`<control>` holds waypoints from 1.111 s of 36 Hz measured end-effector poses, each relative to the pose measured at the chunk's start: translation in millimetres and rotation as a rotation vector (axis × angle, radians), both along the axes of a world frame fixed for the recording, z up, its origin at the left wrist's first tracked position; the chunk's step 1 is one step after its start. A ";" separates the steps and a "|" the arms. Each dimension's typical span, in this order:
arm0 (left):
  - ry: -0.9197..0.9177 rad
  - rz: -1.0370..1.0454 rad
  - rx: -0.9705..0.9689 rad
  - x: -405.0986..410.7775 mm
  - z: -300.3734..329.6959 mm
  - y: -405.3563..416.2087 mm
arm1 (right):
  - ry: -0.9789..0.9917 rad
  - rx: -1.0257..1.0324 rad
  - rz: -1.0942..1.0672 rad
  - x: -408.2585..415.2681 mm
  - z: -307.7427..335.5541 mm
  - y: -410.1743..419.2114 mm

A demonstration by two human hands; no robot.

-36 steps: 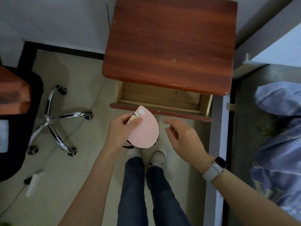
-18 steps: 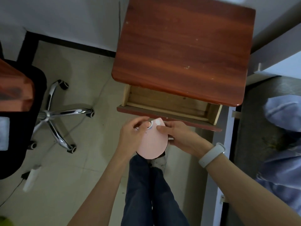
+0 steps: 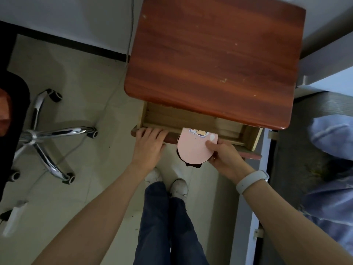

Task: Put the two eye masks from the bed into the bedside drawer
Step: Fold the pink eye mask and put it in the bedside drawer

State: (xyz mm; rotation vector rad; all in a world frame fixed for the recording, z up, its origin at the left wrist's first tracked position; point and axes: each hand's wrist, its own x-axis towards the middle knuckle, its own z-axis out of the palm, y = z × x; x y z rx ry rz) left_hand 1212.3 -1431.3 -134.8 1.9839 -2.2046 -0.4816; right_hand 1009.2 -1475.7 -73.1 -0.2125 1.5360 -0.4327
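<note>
A pink eye mask (image 3: pixel 193 148) with a cartoon print and dark edging hangs over the front edge of the partly open wooden drawer (image 3: pixel 172 119) of the red-brown bedside table (image 3: pixel 214 58). My right hand (image 3: pixel 223 153) pinches the mask's right side, thumb on top. My left hand (image 3: pixel 150 142) rests on the drawer's front panel at its left, fingers curled over the top edge. Whether a second mask sits behind the pink one, I cannot tell. The drawer's visible inside shows bare wood.
An office chair base (image 3: pixel 45 134) with chrome legs and castors stands on the tiled floor at left. The bed (image 3: pixel 313 153) with a blue striped cover (image 3: pixel 332 134) lies at right, behind a grey frame post (image 3: pixel 248 217). My legs and white shoes (image 3: pixel 166 180) are below the drawer.
The mask passed from my left hand to my right and moved up to the drawer's edge. My left hand let go and now grips the drawer front.
</note>
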 end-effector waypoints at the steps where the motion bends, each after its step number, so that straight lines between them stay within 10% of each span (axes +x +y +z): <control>1: 0.018 0.028 -0.016 -0.3 -2.8 -1.5 | -0.020 0.011 -0.067 -0.5 -3.3 1.6; 40: 0.267 0.013 -0.070 23.2 -17.7 36.9 | 0.539 -0.516 0.521 110.0 -104.9 -31.7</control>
